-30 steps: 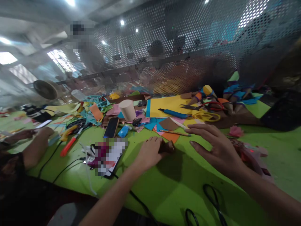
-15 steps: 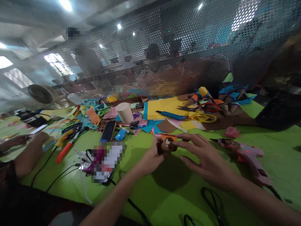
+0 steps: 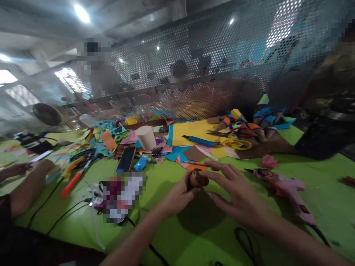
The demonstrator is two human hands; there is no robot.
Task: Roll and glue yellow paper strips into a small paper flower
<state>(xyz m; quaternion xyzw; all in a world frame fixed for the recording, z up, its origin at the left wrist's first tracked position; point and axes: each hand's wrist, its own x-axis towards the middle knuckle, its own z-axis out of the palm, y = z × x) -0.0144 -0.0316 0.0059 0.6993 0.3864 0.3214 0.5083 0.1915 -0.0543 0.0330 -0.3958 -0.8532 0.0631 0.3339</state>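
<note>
Between the fingers of my left hand (image 3: 183, 194) is a small rounded brown piece (image 3: 199, 180), perhaps rolled paper; its exact kind I cannot make out. The left fingers are closed around its near and left sides. My right hand (image 3: 235, 188) is beside it with fingers apart, the fingertips close to its right side; whether they touch it is unclear. A pencil (image 3: 194, 163) and an orange paper scrap (image 3: 197, 167) lie just beyond the brown piece. To the right of my right hand rests a pink glue gun (image 3: 285, 184) on the green table (image 3: 163, 240).
Behind my hands lie a blue cutter knife (image 3: 199, 140), scissors (image 3: 217, 133), yellow-handled scissors (image 3: 237, 142), yellow paper (image 3: 191, 129) and a white roll (image 3: 146, 138). Left are a phone (image 3: 125, 159), an orange-handled knife (image 3: 72, 184) and cables. Another person's arm (image 3: 30, 188) holds a phone at far left.
The brown piece has turned in my left fingers, so its pale opening no longer shows. My right hand has shifted slightly down and left. The view has moved a little.
</note>
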